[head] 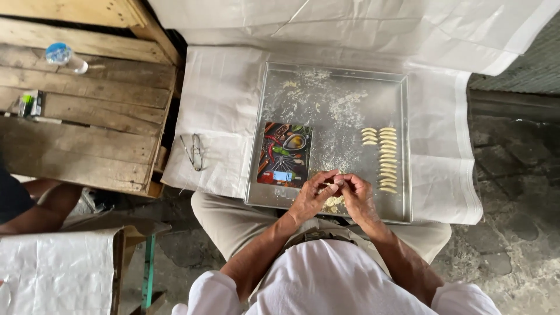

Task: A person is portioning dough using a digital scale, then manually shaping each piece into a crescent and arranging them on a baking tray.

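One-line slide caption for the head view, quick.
Both hands, left hand and right hand, pinch a dough piece over a floured metal tray beside rows of shaped pieces.

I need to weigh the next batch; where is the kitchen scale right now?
In the head view, the kitchen scale lies in the metal tray, at its left side, just above the left hand and left of the rows of shaped dough pieces.

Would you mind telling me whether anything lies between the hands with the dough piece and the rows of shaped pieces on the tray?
Nothing visible does: only bare, floury tray separates the left hand and right hand, pinching the dough piece, from the rows of shaped pieces.
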